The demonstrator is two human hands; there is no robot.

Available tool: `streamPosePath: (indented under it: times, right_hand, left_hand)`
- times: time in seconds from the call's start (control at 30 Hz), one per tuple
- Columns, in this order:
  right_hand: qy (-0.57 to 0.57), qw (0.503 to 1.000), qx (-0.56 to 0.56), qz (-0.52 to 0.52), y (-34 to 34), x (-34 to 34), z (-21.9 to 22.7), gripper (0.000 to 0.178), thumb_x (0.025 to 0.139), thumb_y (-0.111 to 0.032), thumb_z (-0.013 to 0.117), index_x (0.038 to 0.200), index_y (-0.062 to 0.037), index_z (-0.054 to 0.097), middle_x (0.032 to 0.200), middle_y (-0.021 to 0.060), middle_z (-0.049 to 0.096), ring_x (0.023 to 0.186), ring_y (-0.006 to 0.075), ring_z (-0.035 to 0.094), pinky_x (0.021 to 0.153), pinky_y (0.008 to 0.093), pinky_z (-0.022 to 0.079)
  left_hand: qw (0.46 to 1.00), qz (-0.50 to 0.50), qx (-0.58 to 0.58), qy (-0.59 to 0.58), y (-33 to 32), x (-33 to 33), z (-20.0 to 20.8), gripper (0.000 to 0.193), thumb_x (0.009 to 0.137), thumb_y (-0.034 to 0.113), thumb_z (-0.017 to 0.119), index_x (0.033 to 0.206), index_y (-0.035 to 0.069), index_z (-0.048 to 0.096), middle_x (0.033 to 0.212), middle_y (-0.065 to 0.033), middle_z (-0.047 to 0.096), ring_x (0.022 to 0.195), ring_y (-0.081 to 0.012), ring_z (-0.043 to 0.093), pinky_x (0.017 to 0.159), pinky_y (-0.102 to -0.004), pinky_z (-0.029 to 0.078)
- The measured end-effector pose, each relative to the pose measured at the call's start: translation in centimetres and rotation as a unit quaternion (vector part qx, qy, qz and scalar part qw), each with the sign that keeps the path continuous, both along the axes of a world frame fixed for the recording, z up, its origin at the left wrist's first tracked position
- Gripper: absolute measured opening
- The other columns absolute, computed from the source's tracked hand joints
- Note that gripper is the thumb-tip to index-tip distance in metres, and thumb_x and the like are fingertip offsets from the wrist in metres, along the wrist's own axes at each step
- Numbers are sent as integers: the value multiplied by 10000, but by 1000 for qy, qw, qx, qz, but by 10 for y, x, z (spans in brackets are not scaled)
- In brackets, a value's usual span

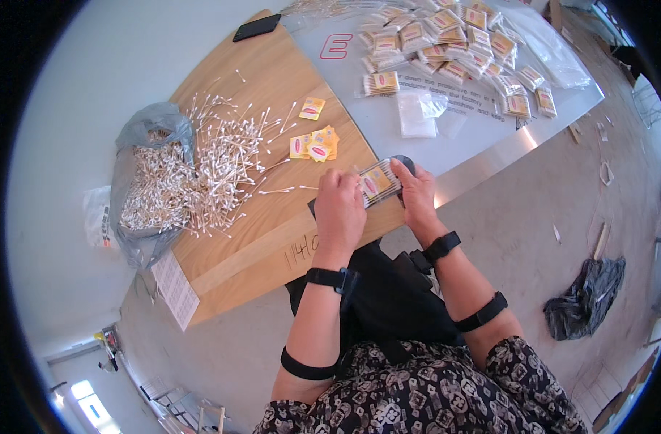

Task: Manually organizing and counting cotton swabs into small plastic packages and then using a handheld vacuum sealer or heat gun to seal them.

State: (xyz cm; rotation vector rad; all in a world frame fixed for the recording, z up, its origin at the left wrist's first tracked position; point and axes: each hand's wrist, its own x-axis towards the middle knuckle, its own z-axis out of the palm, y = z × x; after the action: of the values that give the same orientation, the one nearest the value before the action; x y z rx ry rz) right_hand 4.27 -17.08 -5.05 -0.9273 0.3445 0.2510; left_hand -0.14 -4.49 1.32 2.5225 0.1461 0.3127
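Near the table's front edge I hold a small clear packet of cotton swabs (376, 184) with a yellow card in it. My right hand (418, 194) grips its right end, thumb on top. At the left end, the curled fingers of my left hand (340, 210) are closed on the packet; their tips are partly hidden. A dark flat object (403, 165) shows behind and under the packet; its kind is unclear. Just beyond my left hand lie several yellow cards (315, 144) and a single yellow card (312, 108). Loose cotton swabs (225, 155) spread over the wooden table (273, 235) to the left.
A grey plastic bag (148, 123) full of swabs lies at the left. Many filled packets (446, 40) are heaped on the grey board (352, 76), near empty clear bags (417, 116). A black phone (257, 28) rests at the far edge. On the floor lies a black bag (585, 298).
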Motion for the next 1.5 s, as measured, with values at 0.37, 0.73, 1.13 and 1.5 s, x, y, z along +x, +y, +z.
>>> streamPosePath:
  times: [0.37,0.73,1.13,1.5]
  right_hand:
    - [-36,976,-202,-72,-32,-9,-7,215,922,-238,662,911,-25,637,826,-19,608,687,84,513,609,261,440]
    - [-473,613,-605,187,59,-20,80,154,732,-67,697,856,-52,607,899,131,624,890,317,626,694,424,508]
    - [-497,593,-540,331,153,6,49,95,790,-87,603,867,-34,585,882,163,620,870,370,611,765,455,508]
    - [-458,611,-571,301,196,35,45,134,851,-126,546,925,-42,619,954,179,614,907,358,621,780,459,515]
  left_hand:
    - [989,128,70,-29,105,-28,-5,252,763,10,673,1010,57,650,989,-121,577,1006,-344,535,889,-427,452]
    - [981,137,138,-2,134,-46,-10,158,708,-29,652,829,50,590,872,-117,564,922,-339,526,791,-432,450]
    - [987,139,43,-67,114,-96,-18,208,696,-18,649,889,44,603,937,-125,579,945,-342,544,814,-439,464]
    - [966,197,-83,-143,117,-100,-32,471,638,3,711,1081,48,558,1101,-166,550,1050,-370,528,905,-419,457]
